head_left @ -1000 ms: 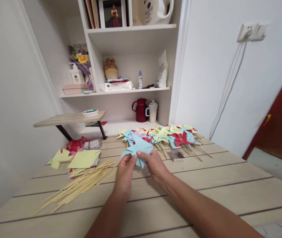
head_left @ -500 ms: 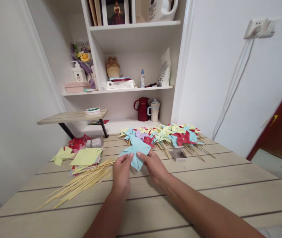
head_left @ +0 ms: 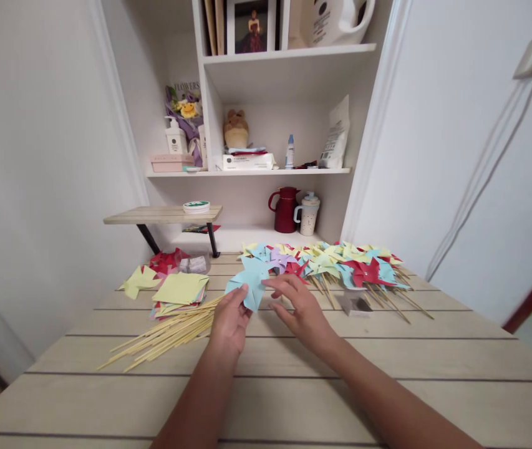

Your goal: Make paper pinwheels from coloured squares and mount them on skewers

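A light-blue paper pinwheel [head_left: 249, 282] with folded blades is held above the table by my left hand [head_left: 231, 321], thumb on its face and fingers behind. My right hand [head_left: 302, 310] is beside its right edge, fingers bent and apart with nothing between them; whether a fingertip touches the paper I cannot tell. Left of my left hand lie thin wooden sticks [head_left: 165, 337] in a loose bundle. Behind them sits a stack of coloured paper squares [head_left: 181, 289], yellow-green on top. Finished pinwheels on sticks [head_left: 326, 262] lie heaped beyond my right hand.
A small clear box [head_left: 358, 305] with dark bits stands right of my right hand. At the left back are a loose yellow pinwheel [head_left: 138, 282], red paper and a clear container [head_left: 195, 263]. A small raised shelf [head_left: 153, 215] stands behind; a red jug [head_left: 286, 211] and a cup [head_left: 309, 215] are farther back.
My right hand has let go of the blue pinwheel and drawn slightly to the right, its fingers spreading. My left hand still holds it. The view has turned a little left.
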The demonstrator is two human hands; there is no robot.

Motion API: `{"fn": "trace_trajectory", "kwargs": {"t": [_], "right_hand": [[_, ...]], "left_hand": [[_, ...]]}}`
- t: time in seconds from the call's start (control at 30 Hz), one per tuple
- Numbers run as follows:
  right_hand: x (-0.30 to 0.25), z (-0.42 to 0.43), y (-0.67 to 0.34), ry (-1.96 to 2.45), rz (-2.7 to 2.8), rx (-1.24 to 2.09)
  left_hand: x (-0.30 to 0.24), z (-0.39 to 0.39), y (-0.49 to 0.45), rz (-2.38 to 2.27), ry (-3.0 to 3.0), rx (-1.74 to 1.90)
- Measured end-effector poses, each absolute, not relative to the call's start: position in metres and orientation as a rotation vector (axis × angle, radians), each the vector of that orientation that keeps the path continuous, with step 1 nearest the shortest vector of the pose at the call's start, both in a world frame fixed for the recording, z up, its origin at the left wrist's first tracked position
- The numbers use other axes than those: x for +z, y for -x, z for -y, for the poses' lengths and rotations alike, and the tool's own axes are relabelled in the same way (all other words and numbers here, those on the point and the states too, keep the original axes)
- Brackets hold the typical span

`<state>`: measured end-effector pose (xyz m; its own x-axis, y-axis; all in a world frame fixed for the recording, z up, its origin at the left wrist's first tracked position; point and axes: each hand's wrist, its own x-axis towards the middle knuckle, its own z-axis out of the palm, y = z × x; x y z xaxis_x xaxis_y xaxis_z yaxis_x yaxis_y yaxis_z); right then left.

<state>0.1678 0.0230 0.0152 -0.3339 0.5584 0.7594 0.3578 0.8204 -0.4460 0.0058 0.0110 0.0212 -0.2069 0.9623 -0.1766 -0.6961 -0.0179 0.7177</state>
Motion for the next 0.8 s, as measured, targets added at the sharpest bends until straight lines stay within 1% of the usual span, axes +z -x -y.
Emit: {"fn": "trace_trajectory", "kwargs": {"t": [0.17,0.4,0.8], "right_hand": [[0.012,-0.023,-0.166,0.656,1.899,0.212],[0.021,-0.016,-0.166,0.707,1.802,0.185],[0.028,-0.018,-0.168,0.892,1.632,0.392]], "left_hand": [[0.021,-0.008,-0.008,-0.794,-0.514,1.561],[0.022,-0.004,-0.012,-0.835,-0.624,1.578],[0.024,0.001,-0.017,-0.974,-0.873,1.607]]}}
